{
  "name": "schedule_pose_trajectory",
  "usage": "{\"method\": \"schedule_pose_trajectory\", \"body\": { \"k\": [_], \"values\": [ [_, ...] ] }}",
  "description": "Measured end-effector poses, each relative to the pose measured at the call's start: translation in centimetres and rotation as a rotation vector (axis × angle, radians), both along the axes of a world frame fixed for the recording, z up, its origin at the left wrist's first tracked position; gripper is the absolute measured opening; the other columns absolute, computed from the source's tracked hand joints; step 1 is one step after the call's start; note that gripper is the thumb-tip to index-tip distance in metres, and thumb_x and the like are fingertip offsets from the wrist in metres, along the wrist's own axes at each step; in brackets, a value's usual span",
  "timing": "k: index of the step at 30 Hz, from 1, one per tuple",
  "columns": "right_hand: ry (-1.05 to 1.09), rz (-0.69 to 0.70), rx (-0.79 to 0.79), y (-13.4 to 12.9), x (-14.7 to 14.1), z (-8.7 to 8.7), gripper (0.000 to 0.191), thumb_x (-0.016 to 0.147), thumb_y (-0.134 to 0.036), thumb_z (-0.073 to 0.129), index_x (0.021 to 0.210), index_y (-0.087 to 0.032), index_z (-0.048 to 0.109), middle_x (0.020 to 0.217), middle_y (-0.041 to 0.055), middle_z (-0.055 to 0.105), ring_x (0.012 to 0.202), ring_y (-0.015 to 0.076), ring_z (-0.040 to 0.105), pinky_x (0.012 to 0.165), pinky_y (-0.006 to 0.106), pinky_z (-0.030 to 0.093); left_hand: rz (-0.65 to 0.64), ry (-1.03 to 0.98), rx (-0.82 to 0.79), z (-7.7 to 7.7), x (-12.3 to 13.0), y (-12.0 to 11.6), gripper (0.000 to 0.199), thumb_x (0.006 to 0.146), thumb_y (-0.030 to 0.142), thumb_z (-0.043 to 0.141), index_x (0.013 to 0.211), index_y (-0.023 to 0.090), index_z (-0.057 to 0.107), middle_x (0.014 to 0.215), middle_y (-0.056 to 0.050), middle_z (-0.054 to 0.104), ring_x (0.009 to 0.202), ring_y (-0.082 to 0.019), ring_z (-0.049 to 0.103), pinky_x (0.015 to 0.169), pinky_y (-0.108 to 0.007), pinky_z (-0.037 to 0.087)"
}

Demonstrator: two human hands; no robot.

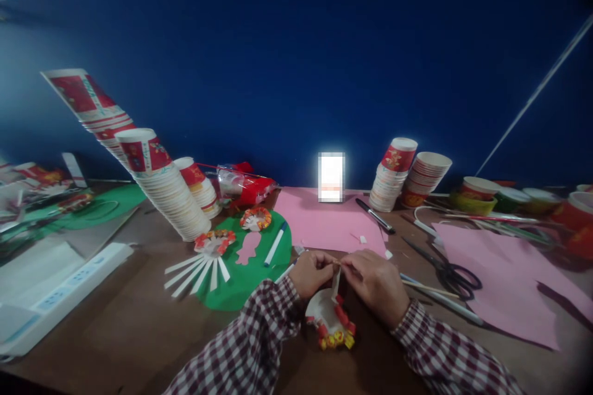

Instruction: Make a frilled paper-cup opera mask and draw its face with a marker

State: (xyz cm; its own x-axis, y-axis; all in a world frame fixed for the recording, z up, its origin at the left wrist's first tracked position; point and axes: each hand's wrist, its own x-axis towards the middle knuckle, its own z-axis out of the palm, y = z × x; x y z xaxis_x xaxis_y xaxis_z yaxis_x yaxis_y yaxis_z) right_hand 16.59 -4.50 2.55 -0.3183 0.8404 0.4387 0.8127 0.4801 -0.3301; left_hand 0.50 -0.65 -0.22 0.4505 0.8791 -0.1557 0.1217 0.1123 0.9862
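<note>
My left hand [314,274] and my right hand [377,284] meet fingertip to fingertip at the lower middle. Both pinch the upper end of a narrow paper strip [336,284]. The strip rises from a cut paper cup [324,311], whose edge has red and yellow folded pieces curled around it. On the green paper [222,296] to the left lie a cup cut into fanned white strips [206,268], a smaller curled cup ring [256,220], a pink paper cutout [249,248] and a capped marker [275,245].
Tall stacks of paper cups [169,197] lean at the left. More stacks [393,176] stand behind right. Black scissors [451,274], a black pen [375,217] and pink sheets [500,284] lie rightward. A white power strip [69,302] is at left; a glowing screen [331,178] stands behind.
</note>
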Motion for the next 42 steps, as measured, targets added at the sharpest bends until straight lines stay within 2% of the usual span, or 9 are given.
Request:
{"method": "schedule_pose_trajectory", "body": {
  "k": [6,9,17,21,26,29,34,42],
  "values": [
    [0.035,0.029,0.040,0.0,-0.1,-0.2,0.017,0.085,-0.022,0.045,0.080,-0.019,0.060,0.076,0.0044,0.062,0.075,0.0160,0.053,0.067,0.026,0.037,0.039,-0.020,-0.039,-0.3,-0.1,0.1,0.030,0.065,0.037,0.061,0.074,0.009,0.062,0.053,0.001,0.054,0.045,-0.007,0.045,0.045,-0.019,0.035],
    [0.048,0.035,0.064,-0.1,-0.2,-0.5,0.021,0.086,-0.024,0.042,0.079,-0.019,0.061,0.075,0.0048,0.062,0.074,0.0160,0.053,0.067,0.027,0.037,0.018,0.004,-0.045,-0.2,-0.2,0.1,0.029,0.065,0.036,0.060,0.072,0.008,0.063,0.051,0.001,0.053,0.044,-0.007,0.044,0.043,-0.019,0.034],
    [0.066,0.046,0.045,-0.1,-0.3,-0.6,0.018,0.086,-0.023,0.043,0.082,-0.018,0.061,0.078,0.0043,0.062,0.077,0.0164,0.052,0.070,0.028,0.037,0.029,0.090,-0.082,1.0,-0.1,0.1,0.024,0.063,0.033,0.057,0.064,0.009,0.059,0.046,0.003,0.050,0.041,-0.007,0.043,0.042,-0.019,0.033],
    [0.097,0.057,0.060,-0.1,-0.4,-0.6,0.018,0.086,-0.021,0.043,0.082,-0.018,0.061,0.079,0.0047,0.062,0.077,0.0166,0.053,0.071,0.029,0.038,0.042,0.073,-0.119,1.4,0.0,-0.1,0.020,0.061,0.031,0.058,0.062,0.011,0.057,0.044,0.004,0.049,0.041,-0.007,0.042,0.042,-0.020,0.033],
    [0.072,0.060,0.071,-0.2,-0.5,-0.2,0.019,0.087,-0.023,0.043,0.083,-0.019,0.061,0.078,0.0047,0.062,0.077,0.0167,0.054,0.070,0.029,0.039,0.067,-0.001,-0.159,1.0,-0.1,-0.1,0.019,0.059,0.030,0.060,0.063,0.012,0.056,0.046,0.004,0.050,0.040,-0.007,0.042,0.041,-0.020,0.032],
    [0.043,0.065,0.087,-0.3,-0.5,0.0,0.020,0.087,-0.023,0.041,0.082,-0.018,0.061,0.077,0.0056,0.062,0.076,0.0171,0.053,0.070,0.029,0.039,0.031,-0.057,-0.139,0.8,-0.2,0.0,0.023,0.061,0.034,0.059,0.061,0.012,0.056,0.046,0.003,0.049,0.040,-0.006,0.041,0.041,-0.019,0.032],
    [-0.024,0.072,0.136,-0.3,-0.5,-0.1,0.021,0.087,-0.021,0.040,0.080,-0.017,0.060,0.075,0.0056,0.060,0.076,0.0166,0.052,0.070,0.028,0.039,-0.010,-0.018,-0.057,0.8,-0.3,0.0,0.044,0.069,0.053,0.051,0.052,0.013,0.051,0.044,0.002,0.045,0.039,-0.006,0.039,0.040,-0.019,0.030],
    [-0.080,0.058,0.165,-0.3,-0.5,-0.3,0.018,0.085,-0.017,0.043,0.081,-0.017,0.060,0.077,0.0052,0.060,0.078,0.0168,0.051,0.071,0.028,0.039,0.077,0.041,-0.029,0.1,0.0,-0.1,0.042,0.068,0.052,0.054,0.063,0.011,0.056,0.046,0.003,0.048,0.040,-0.006,0.040,0.040,-0.019,0.031]
  ]
}}
